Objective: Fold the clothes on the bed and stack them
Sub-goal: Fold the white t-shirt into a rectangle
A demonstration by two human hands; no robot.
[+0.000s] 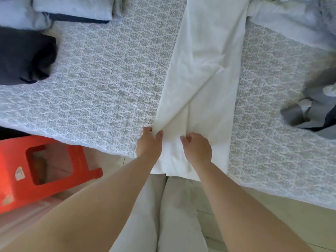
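A long white garment [205,70] lies stretched across the patterned bed [109,79], running from the far side to the near edge, where its end hangs slightly over. My left hand [150,142] pinches the garment's left near corner between thumb and fingers. Beside it, my right hand [197,147] grips a fold of the same white cloth with curled fingers. A diagonal crease runs up the fabric from between my hands.
Folded pale blue clothes [72,8] and a folded dark garment [25,55] sit at the far left. A crumpled grey garment [312,110] lies at the right, white laundry [291,13] at the far right. An orange plastic stool [36,168] stands beside the bed.
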